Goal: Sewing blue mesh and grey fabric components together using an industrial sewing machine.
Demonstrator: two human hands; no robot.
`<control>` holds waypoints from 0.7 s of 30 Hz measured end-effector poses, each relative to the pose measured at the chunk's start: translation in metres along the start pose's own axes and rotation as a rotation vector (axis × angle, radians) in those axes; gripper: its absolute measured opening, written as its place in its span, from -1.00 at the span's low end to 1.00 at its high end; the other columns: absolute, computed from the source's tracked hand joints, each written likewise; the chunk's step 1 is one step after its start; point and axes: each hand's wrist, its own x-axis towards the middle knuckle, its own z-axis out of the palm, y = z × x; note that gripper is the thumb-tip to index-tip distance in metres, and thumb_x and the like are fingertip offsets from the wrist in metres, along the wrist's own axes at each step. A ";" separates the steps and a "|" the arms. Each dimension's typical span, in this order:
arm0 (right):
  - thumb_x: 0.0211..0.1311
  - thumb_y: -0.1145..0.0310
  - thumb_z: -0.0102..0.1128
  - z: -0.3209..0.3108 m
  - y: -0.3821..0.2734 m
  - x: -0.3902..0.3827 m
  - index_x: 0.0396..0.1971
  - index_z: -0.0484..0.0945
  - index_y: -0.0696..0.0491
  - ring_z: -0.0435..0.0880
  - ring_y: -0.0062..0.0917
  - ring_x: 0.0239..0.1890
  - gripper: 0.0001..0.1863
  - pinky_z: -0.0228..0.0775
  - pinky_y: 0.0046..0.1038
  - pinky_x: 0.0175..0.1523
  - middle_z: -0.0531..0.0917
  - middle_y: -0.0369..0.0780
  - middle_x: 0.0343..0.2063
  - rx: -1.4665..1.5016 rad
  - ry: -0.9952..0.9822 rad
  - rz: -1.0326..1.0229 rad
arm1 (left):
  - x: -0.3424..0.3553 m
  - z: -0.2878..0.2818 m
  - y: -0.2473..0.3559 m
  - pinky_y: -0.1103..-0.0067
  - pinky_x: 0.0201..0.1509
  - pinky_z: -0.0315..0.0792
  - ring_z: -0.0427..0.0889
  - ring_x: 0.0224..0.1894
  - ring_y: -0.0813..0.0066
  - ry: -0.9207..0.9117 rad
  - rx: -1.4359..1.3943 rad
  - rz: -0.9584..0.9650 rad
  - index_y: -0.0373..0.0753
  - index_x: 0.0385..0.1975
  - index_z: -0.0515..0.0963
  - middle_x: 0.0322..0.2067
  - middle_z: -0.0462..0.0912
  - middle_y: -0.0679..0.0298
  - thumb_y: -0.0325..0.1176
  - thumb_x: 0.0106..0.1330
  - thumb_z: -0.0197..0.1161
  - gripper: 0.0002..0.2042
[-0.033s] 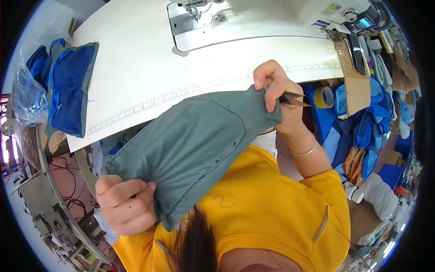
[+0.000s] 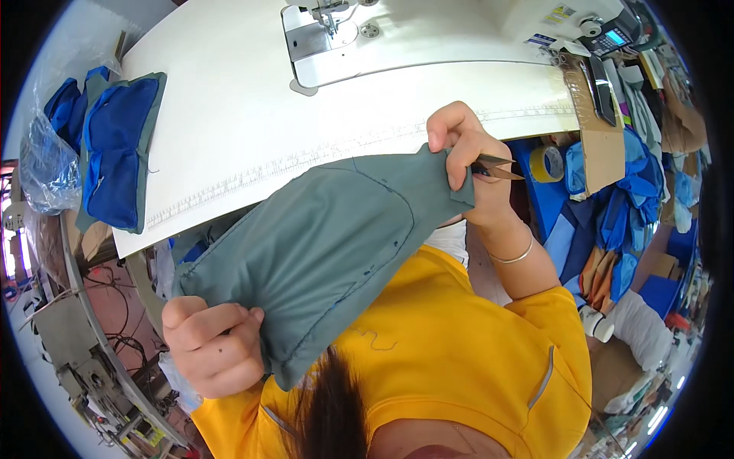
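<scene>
Nothing visibly shifted: left hand and right hand keep stitched grey-green fabric pinched and spread, the right probably palming thread snips.

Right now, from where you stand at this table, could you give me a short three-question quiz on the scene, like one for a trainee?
1. True or false: the left fingers grip the grey-green cloth.
2. What pointed tool juts out beside the right fingers?
3. Where on the white table does the blue piece with grey-green edging lie? A: left side; B: right side; C: middle.

Key: 1. True. 2. Scissor-like snips. 3. A.
</scene>
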 end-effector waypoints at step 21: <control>0.38 0.44 0.24 -0.001 0.008 0.032 -0.48 0.33 -0.07 0.49 -0.65 -0.40 -0.72 0.48 -0.59 -0.39 0.55 -0.18 -0.32 0.541 0.324 0.273 | 0.026 0.043 0.024 0.63 -0.28 0.18 0.32 -0.38 0.56 -0.250 0.020 0.423 0.09 0.02 0.75 -0.31 0.55 0.41 -0.34 0.17 0.20 -0.60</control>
